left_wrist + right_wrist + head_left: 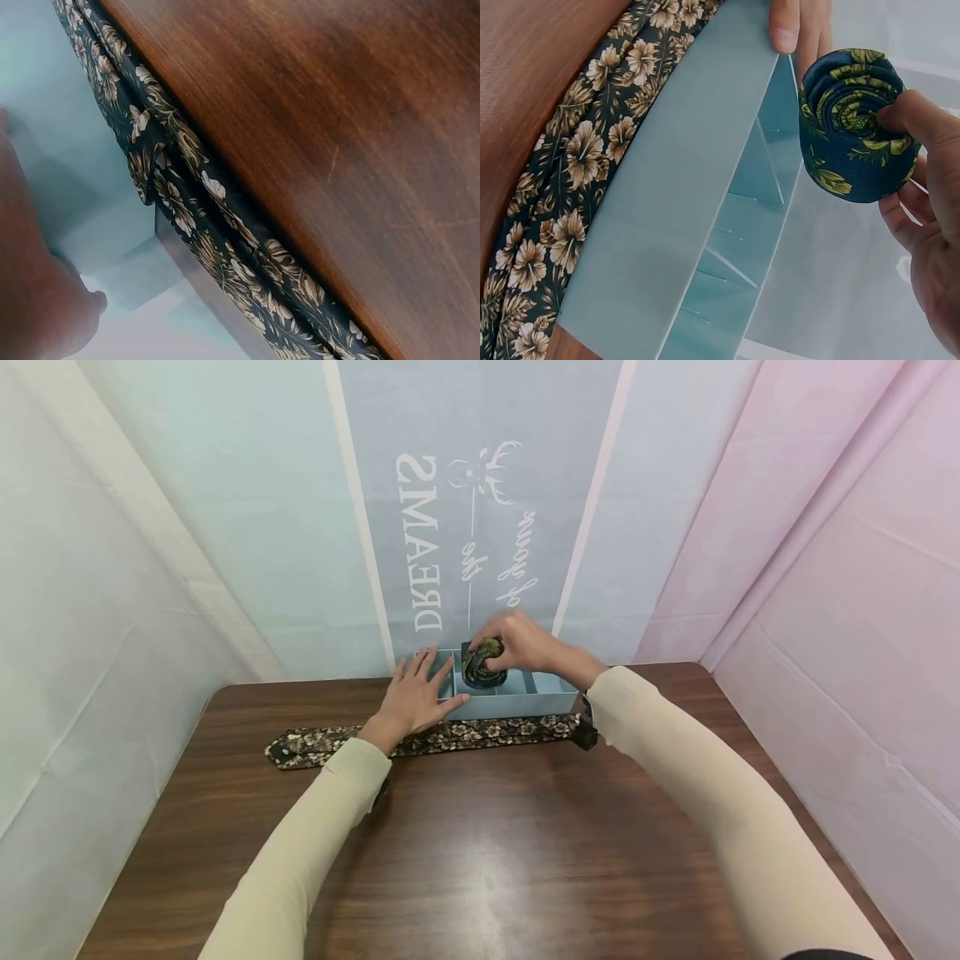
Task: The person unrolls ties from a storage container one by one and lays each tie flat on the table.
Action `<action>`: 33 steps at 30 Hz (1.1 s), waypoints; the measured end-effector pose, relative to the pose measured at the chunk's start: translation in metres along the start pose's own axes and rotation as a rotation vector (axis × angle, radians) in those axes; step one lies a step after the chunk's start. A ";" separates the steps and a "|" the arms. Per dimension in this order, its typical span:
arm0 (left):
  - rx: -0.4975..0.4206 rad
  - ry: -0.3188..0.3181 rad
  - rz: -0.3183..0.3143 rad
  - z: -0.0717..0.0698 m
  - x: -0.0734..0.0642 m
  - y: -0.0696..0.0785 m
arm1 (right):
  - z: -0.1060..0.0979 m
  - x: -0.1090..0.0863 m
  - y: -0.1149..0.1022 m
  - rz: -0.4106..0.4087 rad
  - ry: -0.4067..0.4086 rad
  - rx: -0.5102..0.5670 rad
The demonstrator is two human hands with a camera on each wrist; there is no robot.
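My right hand point(528, 643) pinches a rolled-up necktie point(851, 165), dark blue with yellow-green leaves, its spiral side showing in the right wrist view. From the head, the roll sits over the left-middle part of a long light-blue divided box point(525, 704). With fingers spread, my left hand point(415, 700) rests on the box's left end, the thumb along the front rim. In front of the box a second necktie point(480, 735), black with cream and brown flowers, lies stretched out and folded lengthwise; my left wrist crosses above it.
Thin dividers point(731, 268) split the box into several compartments. The box stands at the back of a dark brown wooden table point(480, 843), close to a pale hanging cloth point(480, 510) with printed lettering. White and pinkish cloths point(862, 610) enclose the sides.
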State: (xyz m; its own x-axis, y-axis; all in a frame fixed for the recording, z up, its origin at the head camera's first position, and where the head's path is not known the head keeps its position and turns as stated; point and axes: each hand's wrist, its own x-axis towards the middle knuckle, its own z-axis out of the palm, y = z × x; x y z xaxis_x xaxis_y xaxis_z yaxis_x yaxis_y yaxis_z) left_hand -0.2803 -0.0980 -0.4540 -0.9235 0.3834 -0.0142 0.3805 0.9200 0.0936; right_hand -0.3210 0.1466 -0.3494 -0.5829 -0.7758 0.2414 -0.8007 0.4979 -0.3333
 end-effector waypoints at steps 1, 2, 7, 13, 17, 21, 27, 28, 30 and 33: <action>0.001 0.000 0.000 0.000 0.000 0.000 | -0.001 -0.001 -0.002 -0.010 -0.002 -0.004; 0.002 0.000 0.001 0.000 0.000 0.000 | -0.001 -0.002 -0.003 -0.021 -0.004 -0.011; 0.004 0.004 0.007 -0.002 0.000 0.000 | -0.002 -0.011 -0.011 -0.053 -0.018 -0.024; 0.011 0.005 0.010 -0.003 -0.002 0.000 | 0.002 -0.021 -0.019 -0.094 -0.029 -0.036; 0.001 0.007 0.014 -0.003 -0.001 0.001 | 0.003 -0.028 -0.022 -0.131 -0.028 -0.032; 0.001 0.001 0.016 -0.003 -0.001 0.000 | 0.005 -0.036 -0.028 -0.157 -0.029 -0.039; 0.003 -0.008 0.008 0.000 0.001 -0.002 | 0.009 -0.052 -0.037 -0.153 -0.069 -0.038; -0.002 -0.006 0.010 0.000 0.001 -0.002 | 0.010 -0.054 -0.038 -0.147 -0.076 -0.037; -0.008 -0.001 0.013 0.000 0.001 -0.002 | 0.011 -0.059 -0.040 -0.132 -0.087 -0.034; -0.014 0.005 0.015 -0.001 0.000 -0.002 | 0.014 -0.067 -0.042 -0.115 -0.100 -0.020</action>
State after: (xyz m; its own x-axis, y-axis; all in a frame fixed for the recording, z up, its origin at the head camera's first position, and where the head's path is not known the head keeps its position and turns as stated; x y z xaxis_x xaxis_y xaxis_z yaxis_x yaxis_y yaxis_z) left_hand -0.2814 -0.0993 -0.4535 -0.9178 0.3970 -0.0077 0.3939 0.9128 0.1081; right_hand -0.2465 0.1728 -0.3641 -0.4715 -0.8623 0.1846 -0.8644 0.4105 -0.2906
